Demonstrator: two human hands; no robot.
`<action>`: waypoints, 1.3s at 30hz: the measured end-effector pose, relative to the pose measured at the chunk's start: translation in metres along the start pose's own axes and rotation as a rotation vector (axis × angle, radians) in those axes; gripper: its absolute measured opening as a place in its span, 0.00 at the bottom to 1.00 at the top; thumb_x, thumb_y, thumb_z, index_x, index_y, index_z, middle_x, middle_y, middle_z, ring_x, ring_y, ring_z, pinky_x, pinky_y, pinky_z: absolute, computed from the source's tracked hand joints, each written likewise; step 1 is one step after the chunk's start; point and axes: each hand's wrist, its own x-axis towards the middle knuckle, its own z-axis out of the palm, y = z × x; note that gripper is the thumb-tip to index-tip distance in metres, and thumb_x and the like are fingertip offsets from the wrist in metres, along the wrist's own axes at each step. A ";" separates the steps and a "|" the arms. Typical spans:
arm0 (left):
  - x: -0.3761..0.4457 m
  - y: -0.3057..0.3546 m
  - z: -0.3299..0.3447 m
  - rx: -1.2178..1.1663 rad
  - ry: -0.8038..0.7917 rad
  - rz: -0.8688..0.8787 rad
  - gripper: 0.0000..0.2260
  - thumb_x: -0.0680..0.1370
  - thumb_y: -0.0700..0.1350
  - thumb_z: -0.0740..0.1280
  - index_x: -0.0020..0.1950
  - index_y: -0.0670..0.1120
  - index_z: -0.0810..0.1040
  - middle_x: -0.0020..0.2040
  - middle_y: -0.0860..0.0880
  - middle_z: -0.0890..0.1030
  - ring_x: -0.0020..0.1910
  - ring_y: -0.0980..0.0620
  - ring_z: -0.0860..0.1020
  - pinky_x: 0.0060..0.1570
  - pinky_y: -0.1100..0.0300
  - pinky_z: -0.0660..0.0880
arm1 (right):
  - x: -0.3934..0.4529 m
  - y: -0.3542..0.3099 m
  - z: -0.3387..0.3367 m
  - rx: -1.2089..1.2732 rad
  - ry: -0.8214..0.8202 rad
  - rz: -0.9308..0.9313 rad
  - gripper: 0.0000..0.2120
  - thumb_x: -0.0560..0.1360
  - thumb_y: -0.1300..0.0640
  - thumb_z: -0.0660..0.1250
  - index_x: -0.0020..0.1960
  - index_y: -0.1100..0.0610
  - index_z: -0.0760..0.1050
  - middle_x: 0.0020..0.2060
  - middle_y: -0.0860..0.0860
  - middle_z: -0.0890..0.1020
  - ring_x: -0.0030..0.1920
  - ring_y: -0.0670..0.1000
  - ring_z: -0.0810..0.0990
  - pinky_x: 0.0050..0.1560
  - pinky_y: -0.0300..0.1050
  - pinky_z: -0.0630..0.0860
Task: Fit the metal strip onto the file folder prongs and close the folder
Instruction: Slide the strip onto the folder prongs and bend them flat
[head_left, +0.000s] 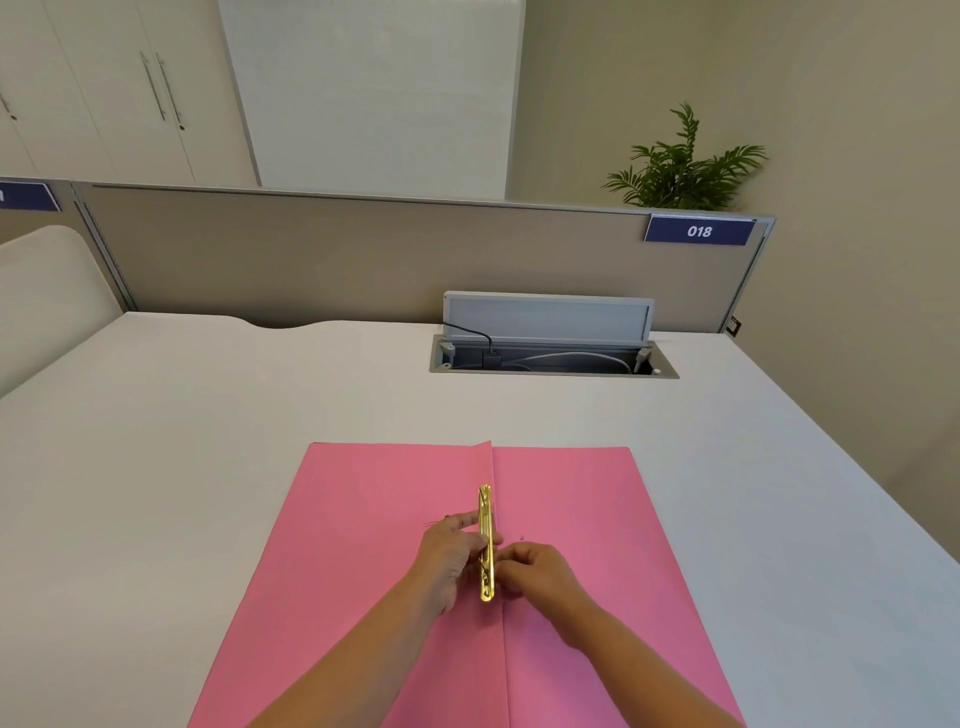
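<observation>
A pink file folder (363, 545) lies open and flat on the white desk, its centre fold running away from me. A gold metal strip (486, 540) stands along that fold, lengthwise. My left hand (451, 561) grips the strip from the left, fingers curled against its middle. My right hand (535, 574) pinches the strip from the right, near its lower end. The prongs are hidden under the strip and my fingers.
The white desk (208, 415) extends on all sides of the folder. An open cable hatch (550, 358) with cords sits at the back. A beige partition (363, 254) with a "018" label (698, 231) closes the far edge; a plant (685, 161) stands behind it.
</observation>
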 end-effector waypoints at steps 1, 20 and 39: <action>0.000 -0.001 0.001 0.009 0.008 0.005 0.15 0.74 0.28 0.61 0.57 0.40 0.76 0.37 0.42 0.82 0.31 0.49 0.77 0.27 0.61 0.74 | 0.001 -0.001 0.000 0.035 0.010 0.030 0.07 0.73 0.62 0.67 0.36 0.58 0.77 0.28 0.50 0.76 0.26 0.45 0.70 0.31 0.35 0.69; -0.006 -0.021 -0.008 0.732 0.206 0.483 0.16 0.70 0.32 0.66 0.57 0.40 0.80 0.40 0.53 0.77 0.43 0.52 0.78 0.46 0.64 0.73 | 0.012 -0.002 0.003 -0.257 0.151 0.126 0.14 0.68 0.59 0.71 0.26 0.55 0.71 0.22 0.50 0.74 0.21 0.47 0.70 0.25 0.38 0.68; 0.007 -0.062 -0.027 1.391 -0.042 0.793 0.20 0.80 0.49 0.49 0.73 0.52 0.62 0.77 0.57 0.57 0.77 0.53 0.50 0.75 0.59 0.44 | 0.026 -0.002 -0.005 -0.493 0.117 0.188 0.12 0.64 0.59 0.67 0.23 0.55 0.73 0.20 0.51 0.76 0.22 0.48 0.74 0.32 0.40 0.74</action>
